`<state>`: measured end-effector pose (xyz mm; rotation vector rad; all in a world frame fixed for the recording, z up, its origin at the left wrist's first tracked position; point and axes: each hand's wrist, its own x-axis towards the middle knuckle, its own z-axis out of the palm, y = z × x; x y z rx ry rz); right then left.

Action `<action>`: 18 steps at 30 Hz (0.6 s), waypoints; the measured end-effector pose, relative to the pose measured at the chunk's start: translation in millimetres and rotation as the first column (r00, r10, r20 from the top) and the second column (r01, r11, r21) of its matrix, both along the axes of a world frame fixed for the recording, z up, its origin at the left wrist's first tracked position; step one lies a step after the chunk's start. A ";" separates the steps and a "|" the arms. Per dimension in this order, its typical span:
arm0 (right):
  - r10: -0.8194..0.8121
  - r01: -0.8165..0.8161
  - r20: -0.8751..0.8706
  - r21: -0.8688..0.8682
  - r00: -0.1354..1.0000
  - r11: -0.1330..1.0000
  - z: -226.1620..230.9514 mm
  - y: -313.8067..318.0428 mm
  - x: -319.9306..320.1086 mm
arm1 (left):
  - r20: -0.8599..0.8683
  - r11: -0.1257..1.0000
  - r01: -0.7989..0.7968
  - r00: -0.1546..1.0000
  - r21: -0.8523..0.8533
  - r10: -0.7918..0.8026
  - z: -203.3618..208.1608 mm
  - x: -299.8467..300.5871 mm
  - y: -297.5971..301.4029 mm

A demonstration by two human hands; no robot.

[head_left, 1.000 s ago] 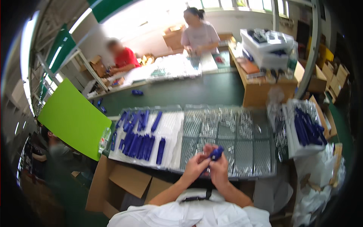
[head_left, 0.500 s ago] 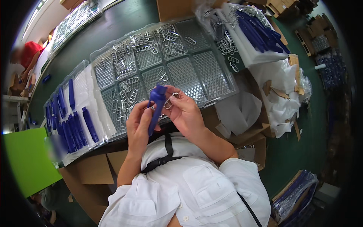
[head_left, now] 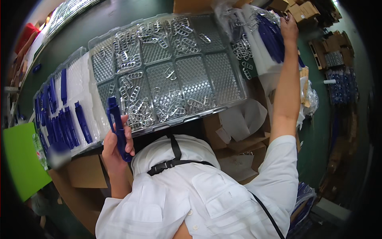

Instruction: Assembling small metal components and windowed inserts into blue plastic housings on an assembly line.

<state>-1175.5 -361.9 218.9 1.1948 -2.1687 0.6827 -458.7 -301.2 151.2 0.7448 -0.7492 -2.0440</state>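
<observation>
My left hand (head_left: 117,146) is wrapped around a long blue plastic part (head_left: 114,115), held upright in front of the tray's lower left. A thin strip stands off one side of it. My right arm is stretched far to the upper right. My right hand (head_left: 289,31) is closed at the far end of a white foam box (head_left: 258,51), beside blue parts (head_left: 270,38) and shiny metal pieces heaped there. What its fingers grip is too small to make out. Oval metal links (head_left: 137,113) lie in several compartments of the clear tray (head_left: 195,81).
More blue parts (head_left: 67,127) lie in rows on a white-lined tray at the left. Loose metal links (head_left: 246,65) lie between the tray and the foam box. Cardboard boxes (head_left: 86,175) stand below the table edge, and a bright green board (head_left: 22,159) is at the far left.
My hands have parted. The left moved left and down with the blue part; the right left the middle, where it had a metal link, and reached up to the foam box.
</observation>
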 end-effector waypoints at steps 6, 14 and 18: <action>0.131 -0.132 0.019 0.098 0.991 0.986 2.6 -28.6 168.5 | 0.047 0.994 -0.083 0.995 -0.068 0.086 -17.8 9.7 9.1; 0.719 -0.777 0.297 0.278 0.629 0.565 -56.8 -30.3 378.2 | -0.035 0.992 -0.126 0.991 0.029 0.127 -22.4 22.1 -2.1; 0.654 -0.666 0.154 0.304 0.740 0.681 -68.6 -64.3 383.9 | -0.053 0.976 -0.215 0.975 0.037 0.217 -20.6 42.4 4.5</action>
